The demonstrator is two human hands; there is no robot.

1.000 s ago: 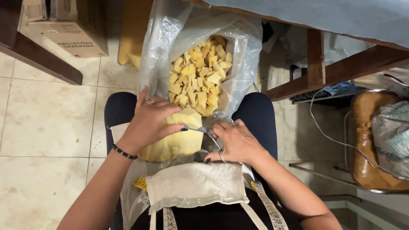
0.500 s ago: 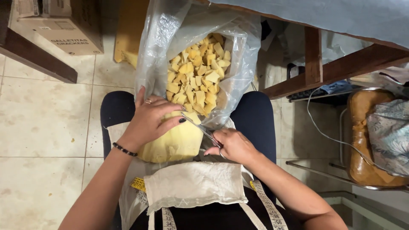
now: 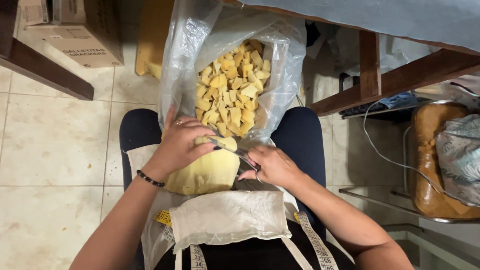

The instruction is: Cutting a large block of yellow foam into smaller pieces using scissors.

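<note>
Tiled floor under my knees. My left hand (image 3: 177, 145) grips the yellow block (image 3: 205, 172) on my lap; my right hand (image 3: 267, 167) clenches the knife (image 3: 235, 151). The bag (image 3: 185, 55) holds many chunks (image 3: 230, 90); most of the block remains uncut.

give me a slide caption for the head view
Seated person's left hand steadies a pale yellow block while the right hand draws a knife through it, beside a bag of cut pieces.

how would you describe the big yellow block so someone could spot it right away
Start at the clear plastic bag of small yellow chunks between the person's knees. Just below it, on the lap, the big yellow block lies under the left hand. It is one smooth, rounded lump, unlike the cut pieces.
</note>
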